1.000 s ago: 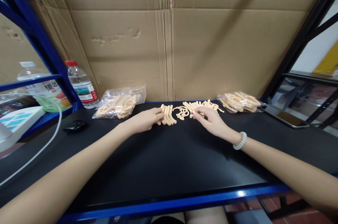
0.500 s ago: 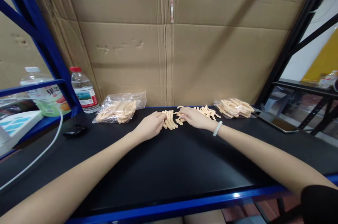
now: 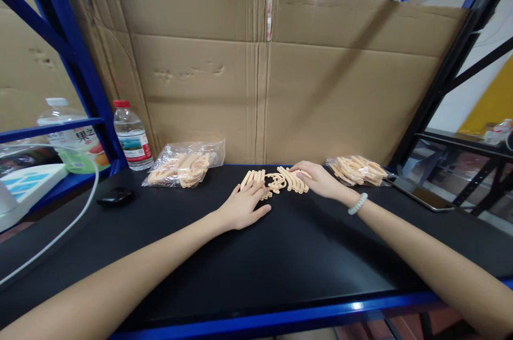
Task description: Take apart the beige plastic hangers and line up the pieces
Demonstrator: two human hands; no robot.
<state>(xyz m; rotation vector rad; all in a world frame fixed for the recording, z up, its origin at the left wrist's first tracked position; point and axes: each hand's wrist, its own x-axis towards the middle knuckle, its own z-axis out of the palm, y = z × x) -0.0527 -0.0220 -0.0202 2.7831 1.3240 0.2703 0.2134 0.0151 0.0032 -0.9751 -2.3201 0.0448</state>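
Several curved beige pieces (image 3: 276,182) lie in a loose row on the black tabletop (image 3: 256,254). My left hand (image 3: 245,205) rests over the left group of them, fingers stretched out and thumb apart, its fingertips on the pieces. At the right end of the row is my right hand (image 3: 316,178), palm down with its fingers bent together over a few pieces; what lies between the fingertips is too small to make out. A pale beaded bracelet (image 3: 358,203) circles the right wrist.
Clear bags of beige pieces lie at the left (image 3: 180,166) and right (image 3: 356,170). A red-capped bottle (image 3: 132,139), black mouse (image 3: 115,196) and white cable stand left. A flat tablet-like device (image 3: 419,194) lies right. Cardboard (image 3: 200,89) walls the back.
My left hand has opened and flattened over the left pieces. My right hand has moved right, to the far end of the row, where the pieces now lie more evenly. The view has shifted slightly.
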